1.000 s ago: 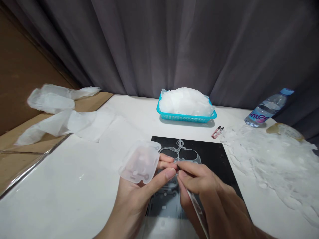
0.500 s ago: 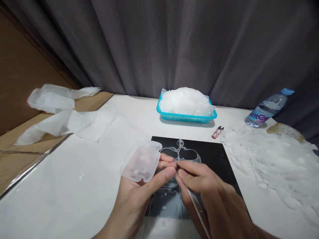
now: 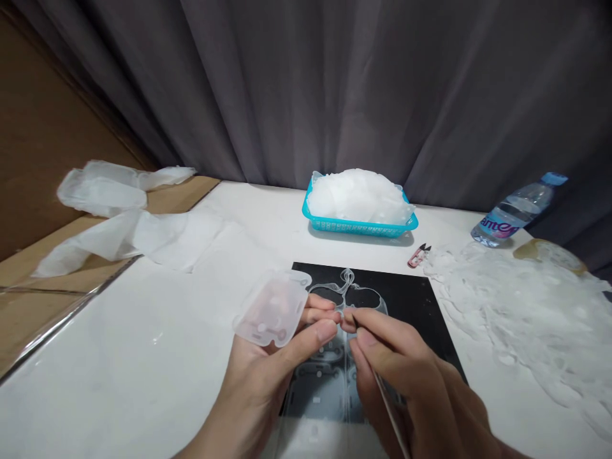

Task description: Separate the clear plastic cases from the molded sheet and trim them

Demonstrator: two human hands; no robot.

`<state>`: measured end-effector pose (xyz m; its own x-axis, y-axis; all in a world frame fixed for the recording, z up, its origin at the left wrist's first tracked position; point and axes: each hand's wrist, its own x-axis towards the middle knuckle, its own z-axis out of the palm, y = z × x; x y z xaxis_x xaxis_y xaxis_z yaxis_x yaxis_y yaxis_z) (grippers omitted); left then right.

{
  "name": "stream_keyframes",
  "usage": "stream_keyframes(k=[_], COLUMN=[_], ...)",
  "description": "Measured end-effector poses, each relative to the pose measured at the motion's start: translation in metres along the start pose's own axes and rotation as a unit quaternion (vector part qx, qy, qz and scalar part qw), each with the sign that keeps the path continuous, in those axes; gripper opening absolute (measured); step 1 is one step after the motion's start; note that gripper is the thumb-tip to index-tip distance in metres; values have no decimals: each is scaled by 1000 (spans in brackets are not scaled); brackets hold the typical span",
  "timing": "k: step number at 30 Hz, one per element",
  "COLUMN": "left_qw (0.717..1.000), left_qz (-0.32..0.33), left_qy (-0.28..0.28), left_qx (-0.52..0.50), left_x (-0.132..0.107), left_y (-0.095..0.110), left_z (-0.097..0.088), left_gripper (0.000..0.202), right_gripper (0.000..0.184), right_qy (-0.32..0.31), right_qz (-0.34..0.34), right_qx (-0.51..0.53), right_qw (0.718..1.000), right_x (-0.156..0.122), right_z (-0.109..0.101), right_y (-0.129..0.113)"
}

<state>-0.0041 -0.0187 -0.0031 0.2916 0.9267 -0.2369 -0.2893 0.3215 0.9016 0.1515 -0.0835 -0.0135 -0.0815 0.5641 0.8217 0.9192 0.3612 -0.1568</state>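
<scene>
My left hand (image 3: 268, 382) is closed on a translucent, rounded, flexible sheet piece (image 3: 272, 309) with small slots and holes. The piece lies across its fingers, with the thumb and fingertips pinched at its right. My right hand (image 3: 421, 376) grips a slim, pale, tweezers-like tool (image 3: 393, 417) like a pen, its dark tip close to the left fingertips. Whether the tip touches anything is hidden by the fingers. Beneath both hands, a clear moulded sheet (image 3: 315, 392) with similar outlined shapes lies over a black mat (image 3: 406, 296).
A blue basket (image 3: 363, 227) heaped with white translucent pieces (image 3: 358, 194) stands at the back. Small pink snips (image 3: 418, 256), a water bottle (image 3: 514, 213) and a pile of clear scraps (image 3: 540, 312) are to the right. Thin white wrapping (image 3: 119, 236) lies over cardboard (image 3: 19, 271) on the left.
My right hand and its tool have moved slightly right, away from the left fingertips. My left hand holds the translucent piece almost unchanged.
</scene>
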Motion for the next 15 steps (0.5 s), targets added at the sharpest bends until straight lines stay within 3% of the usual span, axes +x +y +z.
stream_keyframes(k=[7, 12, 15], left_qw=[1000, 999, 1000], left_qz=[2, -4, -8], left_qy=[13, -40, -15], left_qx=[3, -5, -18], left_x=[0, -1, 1], left_y=[3, 5, 5], left_z=[-1, -2, -5], left_gripper=[16, 10, 9], right_gripper=[31, 40, 40], right_qy=[-73, -112, -107], right_qz=[-20, -86, -96], right_qx=[-5, -34, -59], right_qw=[997, 989, 988], right_x=[8, 10, 12], right_z=[-7, -2, 2], right_y=[10, 13, 13])
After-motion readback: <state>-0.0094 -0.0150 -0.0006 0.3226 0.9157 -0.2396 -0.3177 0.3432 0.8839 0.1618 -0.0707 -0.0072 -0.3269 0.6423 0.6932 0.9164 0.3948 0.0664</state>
